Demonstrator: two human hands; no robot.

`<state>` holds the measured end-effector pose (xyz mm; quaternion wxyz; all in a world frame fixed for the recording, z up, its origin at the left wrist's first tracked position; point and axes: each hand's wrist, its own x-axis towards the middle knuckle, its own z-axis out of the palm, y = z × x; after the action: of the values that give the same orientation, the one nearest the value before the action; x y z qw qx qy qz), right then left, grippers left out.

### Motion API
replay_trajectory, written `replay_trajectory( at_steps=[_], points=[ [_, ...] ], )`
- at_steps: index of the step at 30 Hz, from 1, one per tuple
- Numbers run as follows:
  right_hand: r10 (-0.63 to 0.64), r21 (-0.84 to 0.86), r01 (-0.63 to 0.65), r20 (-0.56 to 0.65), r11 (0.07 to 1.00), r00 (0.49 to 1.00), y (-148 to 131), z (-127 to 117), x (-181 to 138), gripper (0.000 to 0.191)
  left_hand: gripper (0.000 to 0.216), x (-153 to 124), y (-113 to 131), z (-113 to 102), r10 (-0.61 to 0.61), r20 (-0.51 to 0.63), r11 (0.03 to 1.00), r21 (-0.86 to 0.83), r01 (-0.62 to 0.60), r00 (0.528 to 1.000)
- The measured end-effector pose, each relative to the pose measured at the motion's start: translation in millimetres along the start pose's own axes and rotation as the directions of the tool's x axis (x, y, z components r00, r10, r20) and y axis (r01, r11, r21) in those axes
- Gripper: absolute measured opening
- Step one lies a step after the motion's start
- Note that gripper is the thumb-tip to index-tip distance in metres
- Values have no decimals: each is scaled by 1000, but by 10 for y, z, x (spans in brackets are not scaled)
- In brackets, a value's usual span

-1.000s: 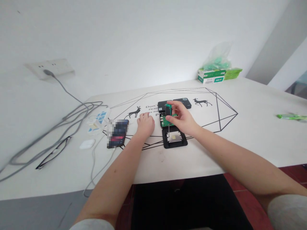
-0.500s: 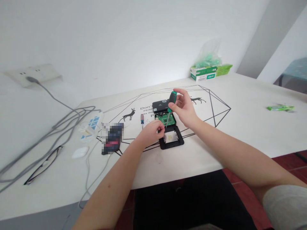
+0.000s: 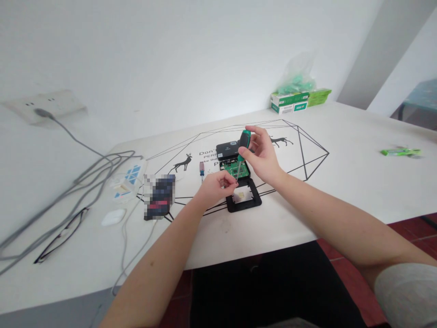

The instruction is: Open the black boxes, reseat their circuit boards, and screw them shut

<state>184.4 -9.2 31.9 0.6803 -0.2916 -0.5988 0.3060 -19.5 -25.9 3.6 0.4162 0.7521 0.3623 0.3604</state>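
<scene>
Green-handled screwdriver upright in right hand, tip beside left hand.

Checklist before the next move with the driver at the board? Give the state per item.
1. Grip on the screwdriver: right hand wraps the green handle. ok.
2. Tip steadied: left hand pinches at the shaft's lower end. ok.
3. Screw on the tip: fingers hide it. cannot tell.
4. Shaft upright: leans slightly. not ok.
5. Circuit board uncovered behind the tip. ok.
6. Black frame lies flat on the table. ok.
</scene>
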Motion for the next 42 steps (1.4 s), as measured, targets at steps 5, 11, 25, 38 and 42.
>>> replay_trajectory(
  at_steps=[5,11,25,38,42],
  points=[
    [-35,28,37,-49,999,998,-59,-23,7,68,40,11,63,-57,-117,60,956,-264,129,991],
    [-122,34,123,-28,992,992,13,-51,21,66,43,17,48,-57,-116,94,904,-403,144,989],
    [-214,-2,214,-27,977,976,80,-93,31,59,43,12,29,-27,-112,112,874,-462,151,987],
    [-201,52,199,25,979,979,11,-103,27,56,37,22,-10,8,-95,97,882,-453,129,991],
    [-130,105,112,180,988,975,-79,-132,46,50,39,25,-12,97,-87,132,894,-427,136,987]
  ],
)
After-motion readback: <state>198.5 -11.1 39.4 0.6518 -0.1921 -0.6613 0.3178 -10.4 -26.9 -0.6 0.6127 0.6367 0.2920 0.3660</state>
